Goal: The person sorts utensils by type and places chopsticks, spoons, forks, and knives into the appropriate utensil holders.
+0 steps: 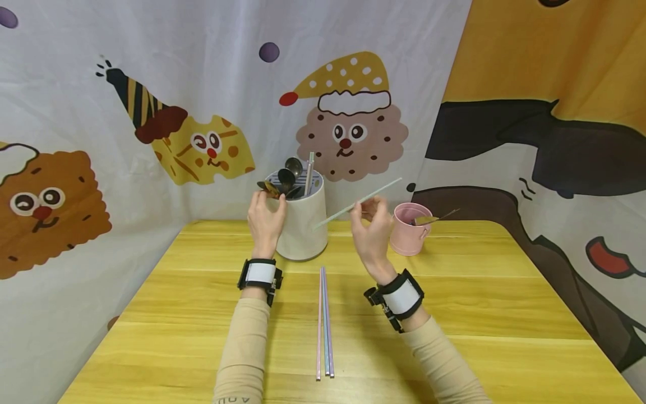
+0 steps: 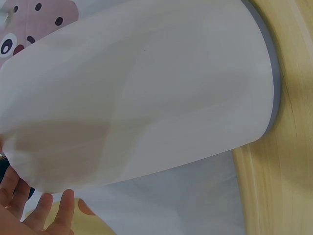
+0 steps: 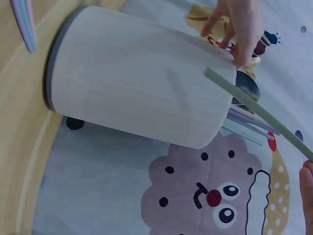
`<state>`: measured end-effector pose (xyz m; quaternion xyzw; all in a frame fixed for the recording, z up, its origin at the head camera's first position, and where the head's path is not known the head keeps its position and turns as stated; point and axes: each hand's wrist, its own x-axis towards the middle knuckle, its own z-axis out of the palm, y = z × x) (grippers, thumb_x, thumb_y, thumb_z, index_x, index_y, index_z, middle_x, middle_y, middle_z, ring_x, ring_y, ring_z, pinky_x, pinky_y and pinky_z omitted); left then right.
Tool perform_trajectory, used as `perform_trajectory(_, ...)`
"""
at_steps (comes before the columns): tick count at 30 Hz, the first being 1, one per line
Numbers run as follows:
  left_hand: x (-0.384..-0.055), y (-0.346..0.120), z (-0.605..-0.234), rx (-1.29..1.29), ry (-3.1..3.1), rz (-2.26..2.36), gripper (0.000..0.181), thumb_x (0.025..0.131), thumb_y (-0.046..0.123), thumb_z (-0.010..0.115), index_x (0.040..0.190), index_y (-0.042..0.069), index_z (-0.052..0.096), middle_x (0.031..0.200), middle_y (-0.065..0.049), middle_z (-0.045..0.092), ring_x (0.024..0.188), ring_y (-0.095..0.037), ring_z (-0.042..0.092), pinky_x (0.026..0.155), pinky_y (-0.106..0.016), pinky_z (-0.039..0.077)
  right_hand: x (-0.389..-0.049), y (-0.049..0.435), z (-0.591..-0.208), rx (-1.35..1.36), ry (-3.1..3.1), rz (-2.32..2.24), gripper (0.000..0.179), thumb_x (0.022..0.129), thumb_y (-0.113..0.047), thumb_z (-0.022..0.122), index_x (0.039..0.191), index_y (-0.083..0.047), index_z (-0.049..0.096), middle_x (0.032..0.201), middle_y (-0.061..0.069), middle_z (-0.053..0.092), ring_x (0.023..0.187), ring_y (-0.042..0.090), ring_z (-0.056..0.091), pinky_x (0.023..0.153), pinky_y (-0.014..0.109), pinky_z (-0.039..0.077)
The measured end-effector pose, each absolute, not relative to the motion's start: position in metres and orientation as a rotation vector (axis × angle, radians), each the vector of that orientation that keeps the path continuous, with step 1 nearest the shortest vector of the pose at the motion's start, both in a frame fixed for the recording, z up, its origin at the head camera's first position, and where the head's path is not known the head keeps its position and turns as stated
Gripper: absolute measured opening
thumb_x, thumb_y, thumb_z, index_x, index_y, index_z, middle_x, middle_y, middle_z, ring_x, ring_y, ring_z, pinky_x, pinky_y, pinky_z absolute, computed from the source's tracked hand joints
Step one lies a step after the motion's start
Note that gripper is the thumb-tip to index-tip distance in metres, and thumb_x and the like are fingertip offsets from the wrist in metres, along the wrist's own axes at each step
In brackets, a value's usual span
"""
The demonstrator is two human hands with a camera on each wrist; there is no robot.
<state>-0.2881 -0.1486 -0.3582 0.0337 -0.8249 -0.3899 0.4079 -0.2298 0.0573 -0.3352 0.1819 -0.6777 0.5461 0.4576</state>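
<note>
In the head view a white cylindrical utensil holder stands upright toward the back of the table. My left hand grips its top rim on the left side, thumb at the edge and fingers along the wall. Dark spoons, golden utensil heads and a few chopsticks stick up out of it. My right hand pinches a pale green chopstick, held slanting in the air to the right of the holder. From the right wrist, this chopstick overlaps the holder's rim, and only fingertips of the right hand show.
Pink, blue and purple chopsticks lie lengthwise on the wooden table between my forearms. Right of my right hand stands a small pink bucket with golden utensils leaning out. A printed cartoon curtain hangs behind the table.
</note>
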Motion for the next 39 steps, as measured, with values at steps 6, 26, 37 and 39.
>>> perform_trajectory(6,-0.288,-0.148,-0.358,0.086,-2.081,-0.982,0.037,0.087,0.03,0.062,0.103,-0.004,0.062,0.108,-0.018,0.062,0.097,-0.037,0.062,0.085,-0.047,0.05,-0.23,0.056,-0.327,0.478,-1.56,1.335,0.014,0.09,0.003,0.053,0.098,0.012,0.046,0.089,0.026,0.065,0.077,0.038,0.068,0.073,0.01,0.052)
perform_trajectory(26,-0.289,-0.149,-0.359,0.071,-2.061,-0.977,0.035,0.087,0.029,0.062,0.101,-0.003,0.063,0.106,-0.017,0.062,0.095,-0.036,0.062,0.083,-0.047,0.05,-0.251,0.041,-0.323,0.535,-1.59,1.276,0.017,0.094,-0.004,0.053,0.106,0.007,0.047,0.095,0.022,0.067,0.086,0.033,0.07,0.074,0.032,0.059)
perform_trajectory(37,-0.29,-0.149,-0.359,0.078,-2.057,-0.983,0.031,0.087,0.027,0.064,0.099,-0.001,0.064,0.104,-0.016,0.062,0.094,-0.036,0.062,0.083,-0.046,0.05,-0.264,0.033,-0.31,0.583,-1.723,1.216,0.016,0.095,-0.006,0.052,0.104,0.006,0.048,0.097,0.024,0.065,0.087,0.033,0.069,0.074,0.034,0.059)
perform_trajectory(39,-0.29,-0.148,-0.359,0.081,-2.057,-0.983,0.031,0.087,0.028,0.064,0.098,-0.001,0.064,0.104,-0.016,0.062,0.094,-0.036,0.062,0.082,-0.046,0.049,-0.267,0.032,-0.308,0.588,-1.754,1.197,0.016,0.095,-0.005,0.053,0.104,0.006,0.048,0.095,0.023,0.065,0.086,0.032,0.069,0.074,0.034,0.059)
